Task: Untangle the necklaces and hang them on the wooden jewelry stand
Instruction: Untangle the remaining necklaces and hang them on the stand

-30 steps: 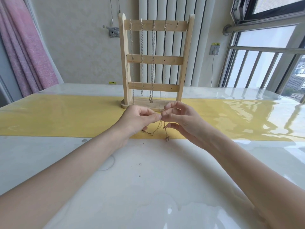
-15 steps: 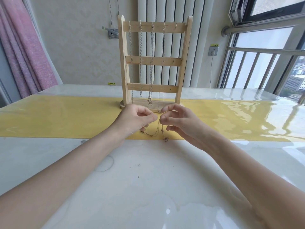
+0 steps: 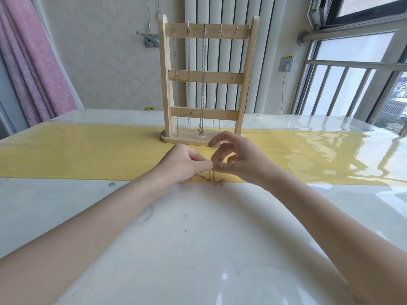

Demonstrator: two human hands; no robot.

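Observation:
A wooden jewelry stand (image 3: 207, 77) rises at the far middle of the table, with several chains (image 3: 202, 84) hanging from the hooks on its top bar. Just in front of its base, my left hand (image 3: 187, 161) and my right hand (image 3: 237, 157) meet fingertip to fingertip. Both pinch a thin gold necklace (image 3: 214, 180), whose tangled lower part dangles onto the table below them. My right hand's upper fingers are lifted and curled. The rightmost hook of the stand carries nothing.
A yellow runner (image 3: 88, 155) crosses the glossy white table (image 3: 198, 238) under the stand. A pink curtain (image 3: 33, 62) hangs at the left, a radiator stands behind the stand, and a railed window (image 3: 352, 84) fills the right.
My hands have dropped slightly and the necklace now touches the table. My right hand's upper fingers have lifted and spread from the pinch.

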